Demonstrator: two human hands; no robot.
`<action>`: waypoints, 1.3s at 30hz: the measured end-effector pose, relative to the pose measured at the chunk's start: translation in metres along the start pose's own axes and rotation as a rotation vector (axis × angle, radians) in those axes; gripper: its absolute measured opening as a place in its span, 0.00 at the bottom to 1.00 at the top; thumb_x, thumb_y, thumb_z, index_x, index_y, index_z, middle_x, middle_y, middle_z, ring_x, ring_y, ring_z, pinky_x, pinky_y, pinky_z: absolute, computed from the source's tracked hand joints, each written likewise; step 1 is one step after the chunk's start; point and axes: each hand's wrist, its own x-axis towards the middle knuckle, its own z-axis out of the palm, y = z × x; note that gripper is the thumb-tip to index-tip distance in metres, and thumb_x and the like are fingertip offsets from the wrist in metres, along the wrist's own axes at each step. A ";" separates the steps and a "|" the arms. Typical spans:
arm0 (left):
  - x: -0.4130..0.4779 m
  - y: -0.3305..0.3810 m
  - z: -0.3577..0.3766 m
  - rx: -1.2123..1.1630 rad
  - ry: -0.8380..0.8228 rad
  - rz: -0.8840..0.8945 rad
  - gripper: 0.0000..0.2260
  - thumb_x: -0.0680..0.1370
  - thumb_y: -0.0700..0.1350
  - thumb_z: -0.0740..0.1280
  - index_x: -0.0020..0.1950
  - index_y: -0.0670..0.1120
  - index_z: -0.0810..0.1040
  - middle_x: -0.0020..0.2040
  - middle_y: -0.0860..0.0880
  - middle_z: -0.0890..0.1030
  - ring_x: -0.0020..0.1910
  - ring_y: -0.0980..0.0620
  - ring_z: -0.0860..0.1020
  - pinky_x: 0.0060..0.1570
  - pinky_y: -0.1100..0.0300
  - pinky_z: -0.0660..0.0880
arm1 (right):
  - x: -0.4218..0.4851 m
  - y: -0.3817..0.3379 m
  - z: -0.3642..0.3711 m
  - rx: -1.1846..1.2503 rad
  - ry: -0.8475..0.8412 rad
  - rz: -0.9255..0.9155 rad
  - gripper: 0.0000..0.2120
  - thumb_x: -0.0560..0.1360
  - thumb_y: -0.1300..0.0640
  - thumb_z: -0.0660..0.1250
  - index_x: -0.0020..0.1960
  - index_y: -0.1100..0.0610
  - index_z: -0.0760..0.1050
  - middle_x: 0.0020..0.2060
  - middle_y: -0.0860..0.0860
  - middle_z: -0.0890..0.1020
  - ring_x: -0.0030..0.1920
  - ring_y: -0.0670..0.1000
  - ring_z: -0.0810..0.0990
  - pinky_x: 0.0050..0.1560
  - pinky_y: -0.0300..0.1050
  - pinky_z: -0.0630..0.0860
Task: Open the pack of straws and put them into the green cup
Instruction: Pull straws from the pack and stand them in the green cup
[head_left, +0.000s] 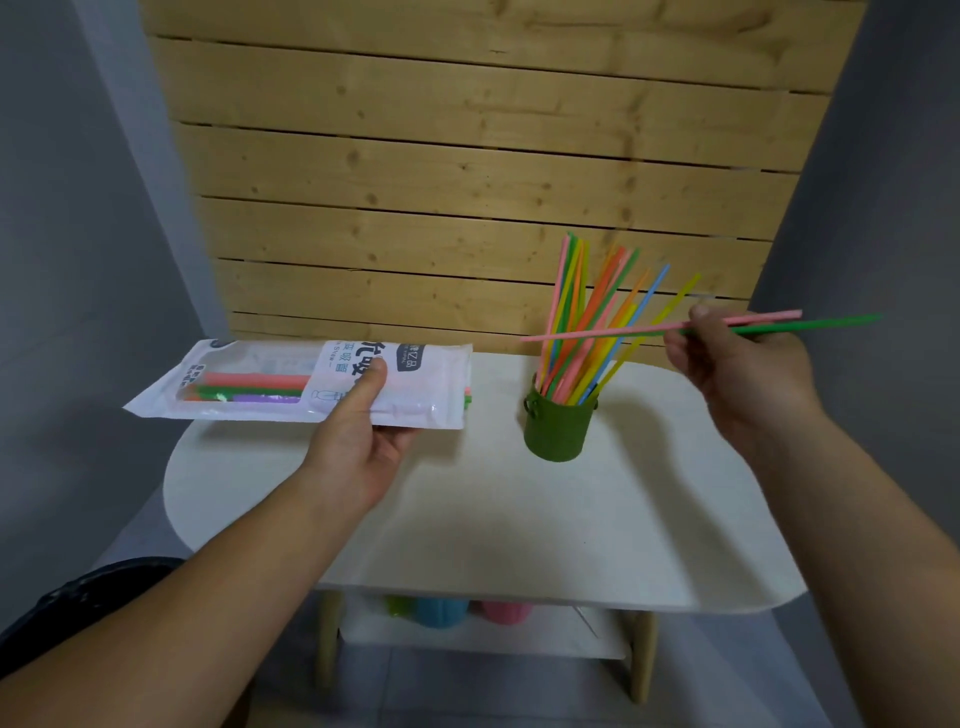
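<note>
My left hand (358, 436) grips a white straw pack (270, 382) flat above the table's left end, thumb on top. A few straws show inside it, and straw tips poke out of its right end. The green cup (558, 428) stands on the white table (519, 519), right of the pack, with several coloured straws (587, 322) fanned out of it. My right hand (737, 364) is raised to the right of the cup and pinches a pink straw (623, 328) and a green straw (810, 323), both nearly level, their left ends crossing in front of the straws in the cup.
A wooden slat panel (467, 182) stands right behind the table. Grey walls close in on both sides. On the shelf under the table sit green, blue and pink cups (457, 610).
</note>
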 end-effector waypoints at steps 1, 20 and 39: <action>0.000 -0.002 0.001 0.007 -0.007 -0.004 0.12 0.78 0.42 0.72 0.61 0.48 0.79 0.54 0.48 0.88 0.50 0.51 0.87 0.49 0.50 0.84 | 0.001 -0.002 -0.004 -0.083 0.006 -0.056 0.04 0.78 0.62 0.69 0.45 0.62 0.78 0.35 0.57 0.80 0.32 0.50 0.82 0.39 0.39 0.81; -0.003 -0.015 0.004 0.069 -0.071 -0.033 0.15 0.79 0.42 0.71 0.65 0.48 0.77 0.56 0.47 0.87 0.56 0.48 0.85 0.52 0.45 0.82 | 0.018 0.044 0.023 -0.705 -0.132 -0.112 0.12 0.76 0.55 0.72 0.49 0.65 0.79 0.37 0.59 0.83 0.32 0.54 0.83 0.35 0.50 0.83; -0.001 -0.012 0.004 0.087 -0.073 -0.016 0.18 0.78 0.42 0.72 0.68 0.49 0.76 0.56 0.46 0.87 0.52 0.48 0.87 0.46 0.50 0.85 | -0.004 0.040 0.022 -0.943 -0.176 0.273 0.26 0.74 0.36 0.67 0.41 0.60 0.70 0.36 0.56 0.75 0.32 0.55 0.78 0.31 0.43 0.76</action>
